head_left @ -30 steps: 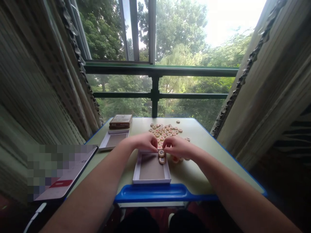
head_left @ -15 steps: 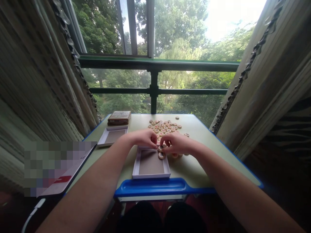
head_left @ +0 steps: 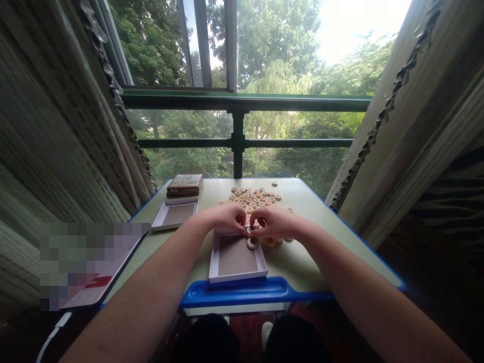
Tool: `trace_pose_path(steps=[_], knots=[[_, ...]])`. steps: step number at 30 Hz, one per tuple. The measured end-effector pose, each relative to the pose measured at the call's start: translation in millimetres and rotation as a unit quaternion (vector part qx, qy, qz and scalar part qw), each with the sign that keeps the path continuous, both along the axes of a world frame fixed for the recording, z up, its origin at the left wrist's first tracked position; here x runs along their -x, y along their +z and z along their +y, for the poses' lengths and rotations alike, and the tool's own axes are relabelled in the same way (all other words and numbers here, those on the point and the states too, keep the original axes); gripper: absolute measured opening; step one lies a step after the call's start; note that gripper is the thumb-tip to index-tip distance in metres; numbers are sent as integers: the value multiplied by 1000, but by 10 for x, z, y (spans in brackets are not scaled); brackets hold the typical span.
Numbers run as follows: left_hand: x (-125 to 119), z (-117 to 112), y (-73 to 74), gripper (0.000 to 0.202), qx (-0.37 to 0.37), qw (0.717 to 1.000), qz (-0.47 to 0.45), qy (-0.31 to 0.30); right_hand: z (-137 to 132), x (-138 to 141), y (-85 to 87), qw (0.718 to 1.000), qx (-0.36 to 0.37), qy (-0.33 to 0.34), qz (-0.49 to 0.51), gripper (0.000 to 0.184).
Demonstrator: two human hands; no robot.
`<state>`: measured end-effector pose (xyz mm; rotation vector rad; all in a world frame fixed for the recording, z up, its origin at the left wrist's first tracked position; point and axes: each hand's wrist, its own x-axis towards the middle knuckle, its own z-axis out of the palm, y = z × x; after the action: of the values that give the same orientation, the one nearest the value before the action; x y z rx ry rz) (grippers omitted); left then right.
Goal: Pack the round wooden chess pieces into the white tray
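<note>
My left hand (head_left: 232, 218) is closed, its fingertips over the far edge of a shallow white box (head_left: 238, 275). Whatever it may grip is hidden behind its fingers. My right hand (head_left: 273, 222) pinches a round wooden Chinese chess piece (head_left: 249, 231) at the box's far right corner, and the left thumb is close beside that piece. Just nearer to me, another Chinese chess piece (head_left: 252, 243) lies by the box's right wall. Beyond both hands spread many loose Chinese chess pieces (head_left: 259, 197), partly covered by my fingers.
A second shallow white box (head_left: 161, 217) lies on the left of the table (head_left: 321, 242), with a stack of brown boxes (head_left: 185, 185) behind it. A blue tray edge (head_left: 238, 292) runs along the front. A partly blurred screen-like device (head_left: 109, 282) stands at the left.
The right hand's piece has shifted slightly left, toward my left fingertips. The white box sits a little lower and further right in view. Both hands stay close together.
</note>
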<state>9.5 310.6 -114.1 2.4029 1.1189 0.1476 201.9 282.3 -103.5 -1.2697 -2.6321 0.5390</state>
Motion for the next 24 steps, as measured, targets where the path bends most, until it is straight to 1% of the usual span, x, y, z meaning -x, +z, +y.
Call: trace_pose_path(steps=[5, 10, 15, 20, 24], knots=[[-20, -28, 8, 27, -2, 1000, -2, -2, -16, 9, 22, 1000, -15, 0, -12, 25], [-26, -42, 24, 27, -8, 1000, 5, 0, -37, 25, 54, 1000, -12, -5, -16, 23], [-19, -50, 47, 24, -5, 1000, 15, 5, -43, 23, 62, 1000, 1, -4, -10, 22], [6, -19, 30, 20, 5, 1000, -5, 3, -19, 9, 46, 1000, 21, -3, 9, 24], [8, -22, 38, 22, 16, 1000, -10, 9, -25, 0, 90, 999, 43, 4, 27, 26]])
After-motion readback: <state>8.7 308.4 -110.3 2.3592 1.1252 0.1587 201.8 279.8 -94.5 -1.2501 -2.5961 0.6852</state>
